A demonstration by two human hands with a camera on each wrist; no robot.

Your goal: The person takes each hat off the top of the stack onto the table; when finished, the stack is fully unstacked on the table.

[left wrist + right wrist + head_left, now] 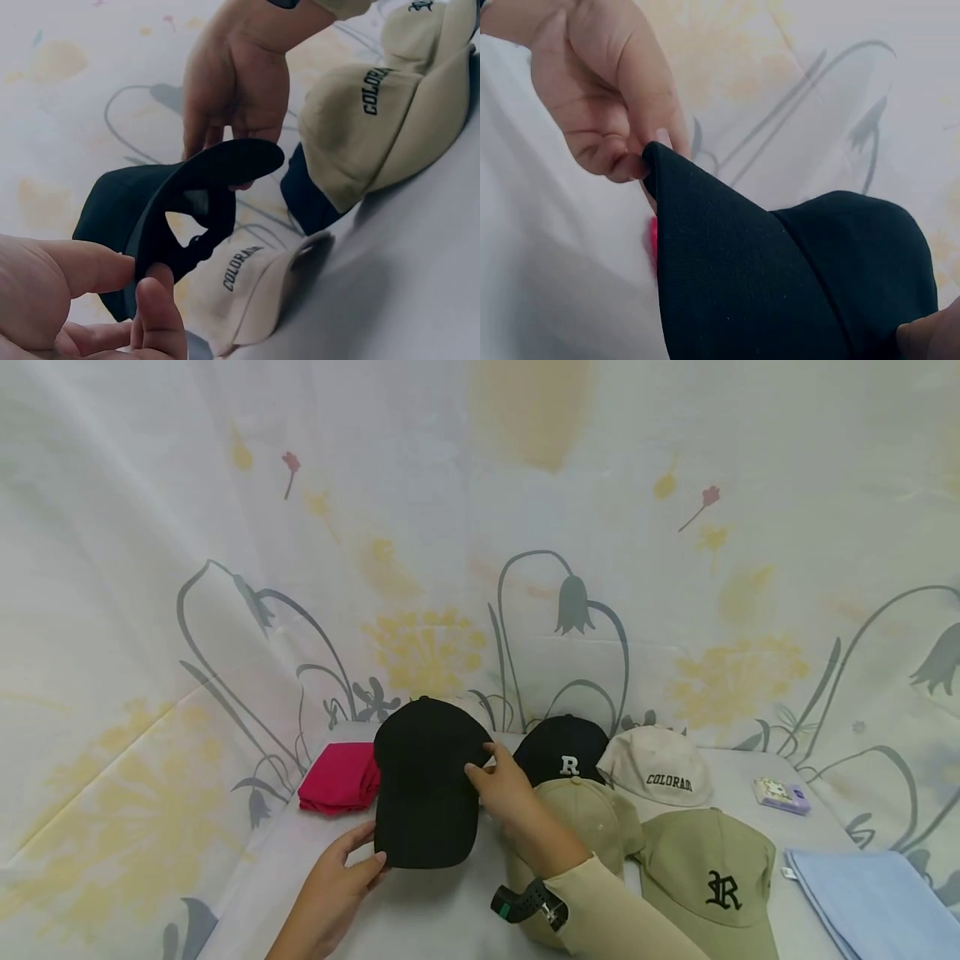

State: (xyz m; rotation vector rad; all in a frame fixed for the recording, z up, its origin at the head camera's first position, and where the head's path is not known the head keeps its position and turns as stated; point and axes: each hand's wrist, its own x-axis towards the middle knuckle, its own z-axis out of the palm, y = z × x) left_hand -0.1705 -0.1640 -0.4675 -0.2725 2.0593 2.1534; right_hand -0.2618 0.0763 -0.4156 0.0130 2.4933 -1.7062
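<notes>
A plain black baseball cap [427,785] is held up above the white surface, crown up and brim down. My left hand [337,881] pinches the brim's lower left corner between thumb and fingers; the left wrist view shows this hand [97,300] at the edge of the cap [112,206], its strap opening visible. My right hand [513,789] grips the right side of the crown. In the right wrist view, the left hand [611,90] is at the brim tip, and only the fingertips of the right hand [934,334] show on the crown.
Right of the held cap are a dark cap with an R [566,747], a cream COLORADO cap [660,764], a khaki cap [577,814] and an olive cap [708,868]. A folded red cloth [337,777], small purple pack [782,796] and blue cloth [877,893] lie around them.
</notes>
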